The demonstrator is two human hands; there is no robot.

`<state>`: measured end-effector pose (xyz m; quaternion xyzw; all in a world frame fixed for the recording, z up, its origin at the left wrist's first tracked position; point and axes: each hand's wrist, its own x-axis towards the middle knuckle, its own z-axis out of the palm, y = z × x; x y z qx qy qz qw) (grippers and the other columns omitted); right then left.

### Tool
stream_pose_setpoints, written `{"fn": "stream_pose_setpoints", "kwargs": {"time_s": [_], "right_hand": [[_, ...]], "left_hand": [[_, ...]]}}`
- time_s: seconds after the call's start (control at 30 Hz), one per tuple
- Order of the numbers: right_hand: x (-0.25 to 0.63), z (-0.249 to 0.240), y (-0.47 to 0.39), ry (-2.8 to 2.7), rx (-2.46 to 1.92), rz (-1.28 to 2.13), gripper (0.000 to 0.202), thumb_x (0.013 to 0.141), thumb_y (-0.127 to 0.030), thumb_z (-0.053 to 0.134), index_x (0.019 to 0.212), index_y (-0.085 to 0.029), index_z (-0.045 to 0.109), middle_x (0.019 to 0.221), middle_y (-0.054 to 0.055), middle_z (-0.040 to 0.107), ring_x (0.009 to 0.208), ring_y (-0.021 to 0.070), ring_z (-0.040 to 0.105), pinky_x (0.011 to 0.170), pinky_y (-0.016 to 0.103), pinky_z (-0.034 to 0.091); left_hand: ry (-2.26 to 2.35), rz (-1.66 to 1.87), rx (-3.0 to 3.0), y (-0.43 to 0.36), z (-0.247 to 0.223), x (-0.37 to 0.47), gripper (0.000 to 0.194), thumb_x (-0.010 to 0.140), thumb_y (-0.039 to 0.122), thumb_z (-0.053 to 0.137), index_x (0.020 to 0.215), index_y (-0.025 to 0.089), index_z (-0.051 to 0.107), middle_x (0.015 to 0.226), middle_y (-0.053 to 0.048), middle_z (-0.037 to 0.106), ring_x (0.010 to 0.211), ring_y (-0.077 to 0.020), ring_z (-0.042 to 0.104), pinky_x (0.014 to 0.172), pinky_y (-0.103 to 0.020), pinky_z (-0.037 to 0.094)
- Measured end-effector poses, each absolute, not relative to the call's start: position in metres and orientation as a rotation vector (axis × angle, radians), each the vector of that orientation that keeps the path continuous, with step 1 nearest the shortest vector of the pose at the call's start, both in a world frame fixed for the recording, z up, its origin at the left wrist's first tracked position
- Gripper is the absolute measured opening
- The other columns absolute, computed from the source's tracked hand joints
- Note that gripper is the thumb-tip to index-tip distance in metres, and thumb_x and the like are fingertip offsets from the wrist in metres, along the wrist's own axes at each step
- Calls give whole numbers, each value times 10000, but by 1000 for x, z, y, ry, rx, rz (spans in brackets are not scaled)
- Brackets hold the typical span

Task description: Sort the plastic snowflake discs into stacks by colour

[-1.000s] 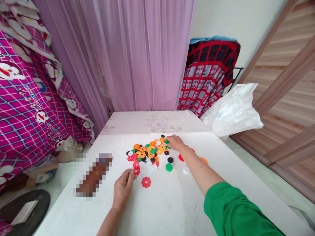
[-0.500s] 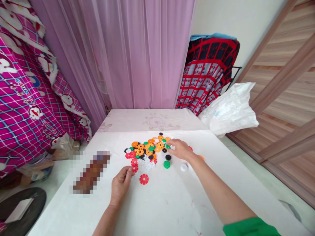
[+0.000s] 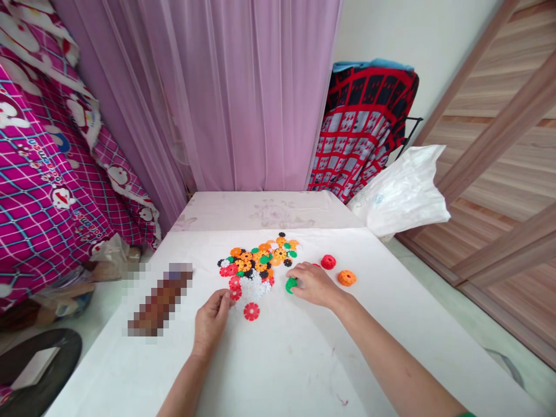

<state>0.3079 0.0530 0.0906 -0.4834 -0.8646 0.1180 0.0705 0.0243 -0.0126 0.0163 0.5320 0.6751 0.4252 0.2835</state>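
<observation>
Reaching across the counter (image 3: 278,370), my right hand (image 3: 316,284) was found palm down, its thumb and fingers narrowed on the green discs (image 3: 291,286), which sat between them. The hand hid part of those discs, so I could not tell their number. My left hand (image 3: 211,315) rested at the near left of the pile, fingers drawn together, the thumb tip just beside a red disc (image 3: 235,294); I could not tell whether anything was pinched there.

The pile (image 3: 262,260) of notched discs lay to the left of my right hand and beyond my left, spread flat and overlapping. Orange, black and green pieces made up most of its far part, with a few red ones along its left edge. White discs (image 3: 252,287) were bunched at its near side, and a loose red disc (image 3: 251,311) lay flat nearest to me, apart from both hands. One black disc (image 3: 282,234) marked the far end.

To the right of the pile, beyond my right hand, stood a red stack (image 3: 328,262). An orange stack (image 3: 347,278) stood near it, apart and closer to me. On the left of the counter lay a long object (image 3: 160,301), blurred beyond identification. A white plastic bag (image 3: 402,194) was noted past the far right edge, and a purple curtain (image 3: 256,98) hung behind the counter.
</observation>
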Motion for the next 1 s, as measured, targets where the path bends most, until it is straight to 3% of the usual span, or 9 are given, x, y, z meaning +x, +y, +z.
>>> {"fn": "stream_pose_setpoints", "kwargs": {"time_s": [0.3, 0.6, 0.87, 1.0], "right_hand": [[307, 95, 55, -2778, -1389, 325, 422, 727, -160, 602, 1131, -272, 645, 1119, 54, 644, 1053, 219, 521, 839, 322, 365], [297, 99, 58, -2953, -1366, 225, 242, 777, -100, 534, 935, -223, 670, 972, 73, 668, 985, 216, 525, 815, 334, 334], [300, 110, 53, -2899, -1392, 257, 273, 756, -145, 579, 1005, -219, 666, 1004, 77, 669, 977, 227, 532, 804, 333, 355], [290, 109, 43, -2766, -1362, 291, 238, 833, -180, 529, 1022, -224, 666, 999, 64, 668, 979, 207, 547, 827, 313, 373]], "left_hand": [[1807, 1134, 1406, -14, 18, 25, 453, 806, 604, 437, 915, 217, 646, 726, -35, 721, 733, -201, 686, 625, -280, 534], [1806, 1134, 1420, -14, 17, 24, 439, 813, 590, 446, 925, 217, 648, 736, -34, 724, 717, -194, 683, 620, -274, 535], [1796, 1130, 1439, -14, 16, 24, 424, 827, 576, 434, 927, 218, 638, 734, -28, 718, 715, -189, 677, 645, -279, 535], [1792, 1135, 1437, -13, 16, 24, 428, 826, 579, 429, 916, 215, 636, 721, -27, 713, 703, -190, 676, 627, -278, 533]]}}
